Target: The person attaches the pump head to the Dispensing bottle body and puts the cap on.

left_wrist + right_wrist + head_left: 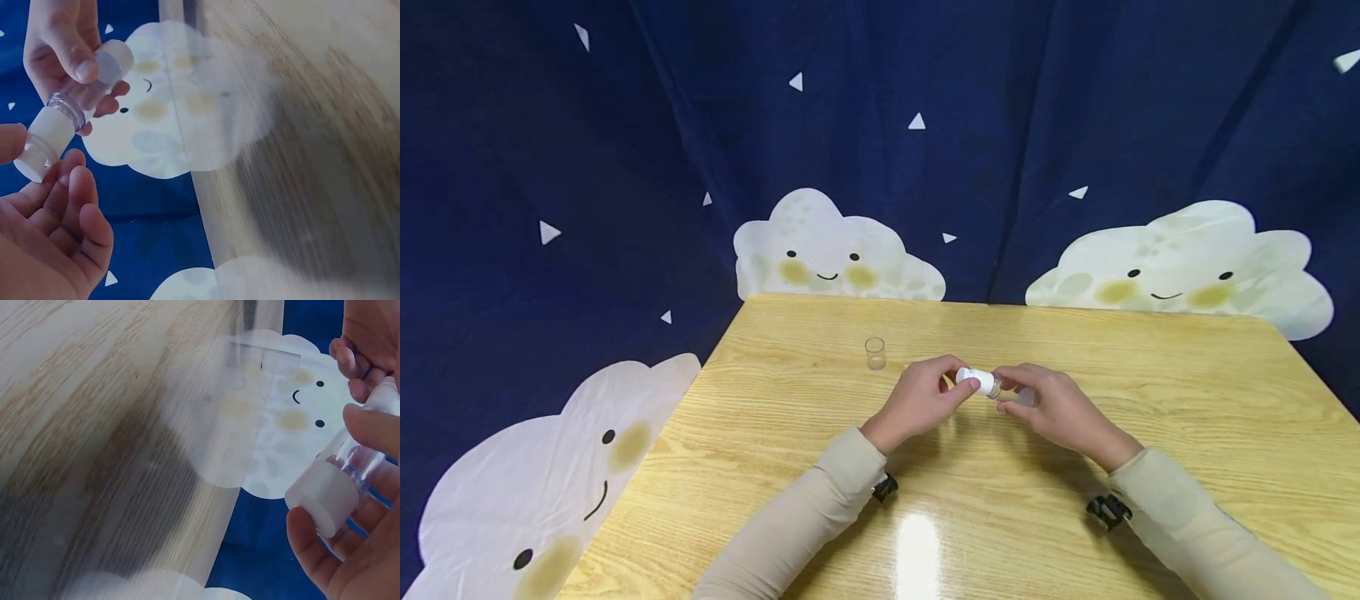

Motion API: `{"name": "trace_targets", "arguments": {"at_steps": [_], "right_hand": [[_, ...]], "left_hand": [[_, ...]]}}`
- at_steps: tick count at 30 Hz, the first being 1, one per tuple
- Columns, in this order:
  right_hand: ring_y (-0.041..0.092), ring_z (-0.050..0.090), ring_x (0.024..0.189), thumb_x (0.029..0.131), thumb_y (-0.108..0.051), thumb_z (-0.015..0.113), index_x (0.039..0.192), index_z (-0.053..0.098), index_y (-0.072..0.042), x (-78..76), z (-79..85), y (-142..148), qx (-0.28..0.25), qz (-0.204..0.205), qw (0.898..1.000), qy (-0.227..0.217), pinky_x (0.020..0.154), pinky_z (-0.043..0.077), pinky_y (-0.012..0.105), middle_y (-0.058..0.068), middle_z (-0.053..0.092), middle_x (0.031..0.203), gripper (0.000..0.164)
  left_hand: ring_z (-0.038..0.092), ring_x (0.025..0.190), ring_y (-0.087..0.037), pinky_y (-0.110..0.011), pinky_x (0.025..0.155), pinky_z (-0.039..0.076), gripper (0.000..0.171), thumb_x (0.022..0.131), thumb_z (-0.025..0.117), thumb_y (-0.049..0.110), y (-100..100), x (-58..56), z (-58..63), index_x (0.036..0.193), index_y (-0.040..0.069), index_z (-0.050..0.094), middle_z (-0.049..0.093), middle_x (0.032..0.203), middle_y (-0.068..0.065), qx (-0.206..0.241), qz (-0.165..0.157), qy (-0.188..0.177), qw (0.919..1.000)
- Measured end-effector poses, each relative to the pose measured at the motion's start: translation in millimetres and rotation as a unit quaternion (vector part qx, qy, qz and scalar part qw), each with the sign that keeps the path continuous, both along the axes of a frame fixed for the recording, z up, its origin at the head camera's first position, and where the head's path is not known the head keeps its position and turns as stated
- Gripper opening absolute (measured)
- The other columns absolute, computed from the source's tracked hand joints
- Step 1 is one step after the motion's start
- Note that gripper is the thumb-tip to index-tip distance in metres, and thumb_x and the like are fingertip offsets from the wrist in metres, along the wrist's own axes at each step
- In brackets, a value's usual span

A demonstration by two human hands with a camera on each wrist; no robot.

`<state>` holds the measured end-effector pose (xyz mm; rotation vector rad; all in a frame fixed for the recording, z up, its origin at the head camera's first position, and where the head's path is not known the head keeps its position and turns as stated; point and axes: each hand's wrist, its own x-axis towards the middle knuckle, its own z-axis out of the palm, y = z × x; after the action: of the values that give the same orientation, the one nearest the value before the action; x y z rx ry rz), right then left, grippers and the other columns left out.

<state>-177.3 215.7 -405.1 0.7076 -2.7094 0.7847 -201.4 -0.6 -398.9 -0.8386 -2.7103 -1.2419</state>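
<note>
Above the table, both hands hold a small clear bottle [94, 94] lying roughly sideways. Its white top [976, 381] is pinched between thumb and fingers of my left hand [917, 398]. Around the see-through body curl the thumb and fingers of my right hand [1063, 410]. In the right wrist view, a wide white base [322, 497] shows at the bottle's other end, with a fingertip against it. A clear cylindrical cup or cap [875, 354] stands apart on the table, to the left of the hands. Whether the bottle contains anything, I cannot tell.
The wooden table [760, 450] reaches back to a dark blue curtain [865, 150] with white clouds and triangles. Black straps [1108, 511] sit at both wrists, by the beige sleeves [805, 517]. Light glares off the table's front part.
</note>
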Motion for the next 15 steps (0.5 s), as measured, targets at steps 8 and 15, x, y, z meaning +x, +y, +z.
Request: {"name": "trace_targets", "arguments": {"at_steps": [8,15], "right_hand": [[0.015,0.064,0.081,0.078,-0.019,0.072,0.110,0.061,-0.011,-1.0,1.3,-0.5,-0.008,-0.019,1.000,-0.021,0.070,0.052,0.037,0.003,0.069,0.094,0.035],[0.014,0.064,0.081,0.077,-0.018,0.073,0.110,0.063,-0.012,-1.2,1.2,1.0,-0.009,-0.007,1.000,-0.011,0.069,0.053,0.036,0.003,0.069,0.094,0.034]], "left_hand": [[0.052,0.059,-0.010,-0.018,0.048,0.042,0.022,0.089,0.055,0.040,0.4,-3.2,-1.9,0.095,0.020,0.062,0.059,0.076,0.006,0.010,-0.008,-0.011,0.9999],[0.050,0.057,-0.008,-0.019,0.046,0.041,0.022,0.089,0.055,0.040,0.7,-3.7,-3.6,0.096,0.020,0.062,0.059,0.075,0.005,0.012,-0.010,-0.023,0.9996]]}}
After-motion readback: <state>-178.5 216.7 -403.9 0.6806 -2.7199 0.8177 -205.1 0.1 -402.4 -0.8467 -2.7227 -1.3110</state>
